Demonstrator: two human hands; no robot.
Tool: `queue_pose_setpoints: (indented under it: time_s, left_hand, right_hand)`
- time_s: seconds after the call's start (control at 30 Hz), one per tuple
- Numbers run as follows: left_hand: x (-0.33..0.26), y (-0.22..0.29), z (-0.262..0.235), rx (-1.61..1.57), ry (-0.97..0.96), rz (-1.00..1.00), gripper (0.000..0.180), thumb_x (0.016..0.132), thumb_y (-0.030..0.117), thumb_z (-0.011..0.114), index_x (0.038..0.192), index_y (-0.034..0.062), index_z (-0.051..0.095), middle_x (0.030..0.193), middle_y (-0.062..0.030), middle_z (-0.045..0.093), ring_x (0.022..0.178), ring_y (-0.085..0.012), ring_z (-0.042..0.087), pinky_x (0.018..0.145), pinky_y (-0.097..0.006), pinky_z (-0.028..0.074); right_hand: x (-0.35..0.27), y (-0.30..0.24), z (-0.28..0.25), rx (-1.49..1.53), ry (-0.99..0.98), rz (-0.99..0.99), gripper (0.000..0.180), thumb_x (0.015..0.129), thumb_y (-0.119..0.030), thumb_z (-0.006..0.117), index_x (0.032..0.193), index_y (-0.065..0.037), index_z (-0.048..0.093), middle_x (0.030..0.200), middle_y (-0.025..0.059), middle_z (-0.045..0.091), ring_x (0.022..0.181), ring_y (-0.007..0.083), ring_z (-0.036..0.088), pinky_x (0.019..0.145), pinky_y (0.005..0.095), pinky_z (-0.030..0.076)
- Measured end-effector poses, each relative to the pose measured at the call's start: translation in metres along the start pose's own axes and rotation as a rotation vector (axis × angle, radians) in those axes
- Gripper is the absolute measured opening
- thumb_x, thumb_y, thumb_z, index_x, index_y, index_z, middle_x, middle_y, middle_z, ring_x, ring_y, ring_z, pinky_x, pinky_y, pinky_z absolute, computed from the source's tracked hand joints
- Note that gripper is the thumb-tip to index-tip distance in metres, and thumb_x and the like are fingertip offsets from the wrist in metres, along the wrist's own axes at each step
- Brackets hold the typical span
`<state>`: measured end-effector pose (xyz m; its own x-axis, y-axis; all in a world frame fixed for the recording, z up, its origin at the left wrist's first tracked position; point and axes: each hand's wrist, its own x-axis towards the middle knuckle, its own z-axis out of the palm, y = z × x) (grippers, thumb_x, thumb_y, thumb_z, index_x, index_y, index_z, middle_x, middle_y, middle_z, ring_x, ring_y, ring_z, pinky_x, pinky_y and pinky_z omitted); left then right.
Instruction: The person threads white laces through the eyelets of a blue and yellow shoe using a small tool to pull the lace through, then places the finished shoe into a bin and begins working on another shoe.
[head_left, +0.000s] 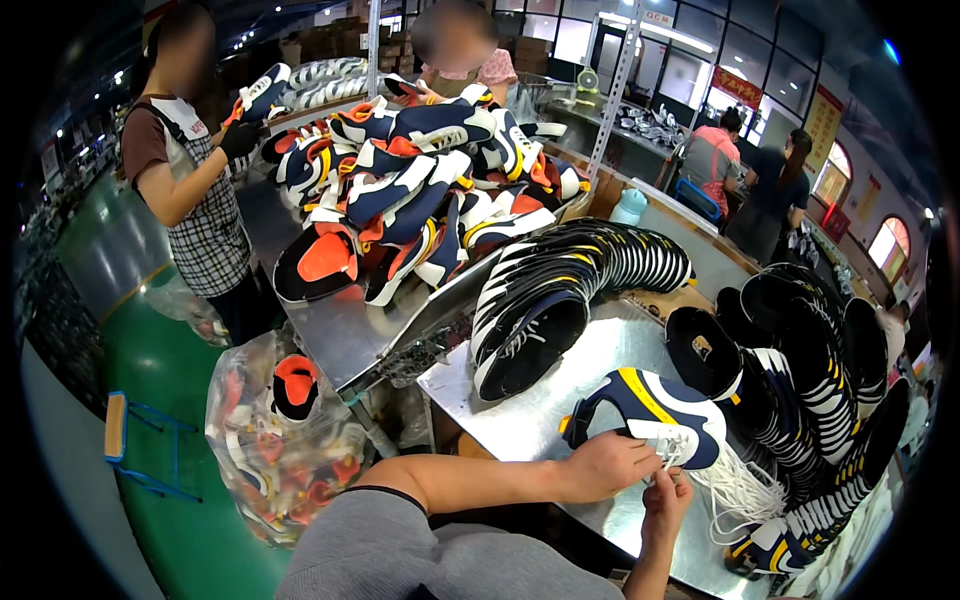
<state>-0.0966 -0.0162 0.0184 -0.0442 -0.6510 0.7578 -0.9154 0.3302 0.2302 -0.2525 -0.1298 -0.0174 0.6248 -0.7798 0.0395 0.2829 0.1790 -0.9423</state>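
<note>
Two hands, both yours, meet over one navy, white and yellow shoe upper (650, 418) lying on the steel worktable (545, 415) in front of you. Your left hand (607, 466) is closed on the upper's lower edge, pinning it flat so it cannot slide. Your right hand (667, 497) pinches a white lace (672, 458) at the eyelets, fingers tight on it; more loose white laces (738, 492) spill just to the right, within easy reach.

Behind the upper, a long curved row of nested uppers (560, 290) lies stacked one inside another, which keeps them compact. A second nested row (820, 400) arcs down your right side.

On a raised table (335, 330) further back sits a loose heap of navy, white and orange uppers (420, 190). A person in a checked apron (205, 225) stands to its left, gloved hand on one piece. A clear plastic bag of uppers (270, 440) rests on the green floor (150, 370) below.
</note>
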Motion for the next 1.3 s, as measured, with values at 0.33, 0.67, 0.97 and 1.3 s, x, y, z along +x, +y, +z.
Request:
queue_pose_setpoints:
  time_s: [0.33,0.67,0.97,1.3]
  left_hand:
    - [-0.005,-0.003,0.0,-0.088,0.05,-0.064,0.012,0.079,0.012,0.061,0.09,0.0072,0.06,0.079,-0.0048,0.058,0.077,-0.0219,0.06,0.067,-0.033,0.047]
    - [-0.004,-0.055,-0.024,0.023,0.072,-0.332,0.025,0.074,0.01,0.081,0.093,0.0026,0.066,0.084,-0.0131,0.067,0.077,-0.0326,0.066,0.068,-0.039,0.051]
    - [0.005,-0.039,-0.002,-0.053,-0.049,-0.322,0.021,0.079,0.007,0.078,0.092,-0.0004,0.063,0.084,-0.0127,0.066,0.075,-0.0277,0.064,0.068,-0.034,0.05]
    - [0.021,-0.03,0.009,0.097,-0.023,-0.122,0.019,0.074,0.006,0.076,0.088,0.0067,0.063,0.075,-0.0077,0.062,0.066,-0.0265,0.059,0.058,-0.037,0.044]
  right_hand:
    - [-0.004,0.003,0.011,0.898,-0.631,0.315,0.025,0.099,-0.028,0.054,0.098,-0.003,0.052,0.059,0.0,0.043,0.045,0.0081,0.033,0.044,0.0243,0.027]
    - [-0.011,-0.012,0.05,-0.109,-0.177,0.413,0.022,0.1,-0.022,0.059,0.098,-0.001,0.066,0.061,-0.0027,0.052,0.047,0.0022,0.037,0.044,0.0202,0.026]
    - [-0.045,0.005,0.005,-0.352,-0.343,0.226,0.019,0.094,-0.022,0.067,0.097,-0.004,0.074,0.07,-0.0023,0.055,0.065,0.0031,0.046,0.058,0.0217,0.035]
    - [-0.012,-0.011,-0.006,-0.522,-0.042,0.092,0.031,0.084,-0.024,0.079,0.105,-0.003,0.072,0.064,-0.0023,0.054,0.058,0.004,0.046,0.052,0.0243,0.038]
